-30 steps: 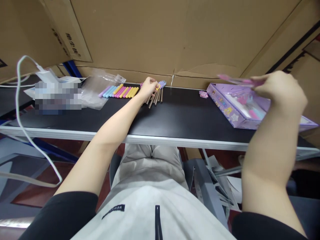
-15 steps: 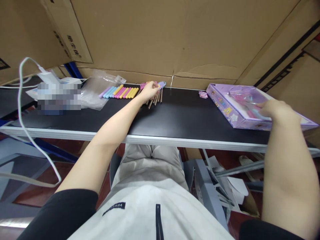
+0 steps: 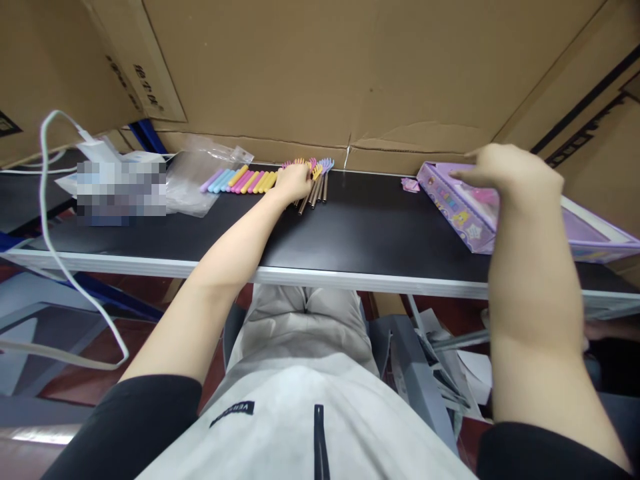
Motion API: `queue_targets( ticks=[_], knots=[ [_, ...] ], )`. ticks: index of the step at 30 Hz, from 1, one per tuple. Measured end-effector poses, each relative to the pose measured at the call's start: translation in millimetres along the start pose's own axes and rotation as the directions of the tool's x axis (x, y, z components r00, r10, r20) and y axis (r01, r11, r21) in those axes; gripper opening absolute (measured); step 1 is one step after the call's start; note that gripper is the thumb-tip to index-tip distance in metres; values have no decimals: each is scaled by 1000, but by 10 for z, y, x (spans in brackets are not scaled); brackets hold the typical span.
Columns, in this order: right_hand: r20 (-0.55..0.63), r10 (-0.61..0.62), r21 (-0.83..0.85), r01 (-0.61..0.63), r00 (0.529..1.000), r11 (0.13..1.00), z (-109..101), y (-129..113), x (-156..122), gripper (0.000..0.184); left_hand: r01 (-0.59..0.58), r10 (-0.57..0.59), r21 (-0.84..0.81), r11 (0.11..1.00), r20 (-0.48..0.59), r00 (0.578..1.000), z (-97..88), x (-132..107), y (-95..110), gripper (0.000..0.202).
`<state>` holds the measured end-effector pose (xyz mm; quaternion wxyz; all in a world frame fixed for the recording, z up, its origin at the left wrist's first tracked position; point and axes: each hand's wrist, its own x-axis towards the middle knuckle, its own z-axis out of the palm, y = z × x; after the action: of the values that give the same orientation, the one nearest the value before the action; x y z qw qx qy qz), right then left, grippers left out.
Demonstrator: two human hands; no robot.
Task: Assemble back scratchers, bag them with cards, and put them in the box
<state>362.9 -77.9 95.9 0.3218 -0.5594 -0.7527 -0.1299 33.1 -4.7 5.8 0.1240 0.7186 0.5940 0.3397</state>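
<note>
Rests left hand (image 3: 295, 183) on claw-headed metal rods (image 3: 325, 187) at upper centre, grip impossible to tell, and hovers right hand (image 3: 520, 175), thumb spread and seemingly empty, over purple box (image 3: 453, 207) at right, with coloured sticks (image 3: 243, 181) apparently lined up left of centre and pink piece (image 3: 483, 195) still inside.

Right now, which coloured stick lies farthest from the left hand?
The purple stick at the left end, by the clear bag; the blue, pink and yellow sticks lie nearer the left hand.
</note>
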Motion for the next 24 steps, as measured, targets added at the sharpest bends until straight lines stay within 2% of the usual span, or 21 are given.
queue_targets(
  ticks=[5, 7, 9, 12, 14, 17, 20, 24],
  knots=[
    [59, -95, 67, 91, 994, 994, 584, -483, 386, 69, -1, -5, 137, 991, 41, 999, -13, 4, 9, 13],
    [184, -134, 37, 129, 974, 991, 827, -671, 513, 62, 3, -9, 146, 989, 46, 999, -29, -9, 28, 13],
    [380, -85, -63, 117, 921, 991, 1038, -830, 542, 49, 5, -11, 136, 991, 48, 999, -43, -23, 40, 12],
    [407, -162, -60, 204, 899, 977, 1276, -1011, 377, 38, 8, -14, 99, 995, 60, 998, -45, -36, 39, 14],
    [484, -224, -49, 282, 846, 958, 1373, -1095, 210, 42, 4, -8, 52, 999, 68, 998, -28, -37, 26, 17],
    [566, -232, -26, 299, 791, 954, 1430, -1184, 43, 50, -18, 14, 51, 999, 87, 996, 8, -35, 6, 18],
    [599, -184, -38, 257, 779, 966, 1428, -1242, 19, 52, -36, 19, 132, 991, 126, 992, 29, -37, 6, 13],
    [616, -180, -13, 239, 767, 971, 1423, -1244, 50, 52, -26, 4, 157, 987, 142, 990, 36, -40, 22, 23]
  ],
)
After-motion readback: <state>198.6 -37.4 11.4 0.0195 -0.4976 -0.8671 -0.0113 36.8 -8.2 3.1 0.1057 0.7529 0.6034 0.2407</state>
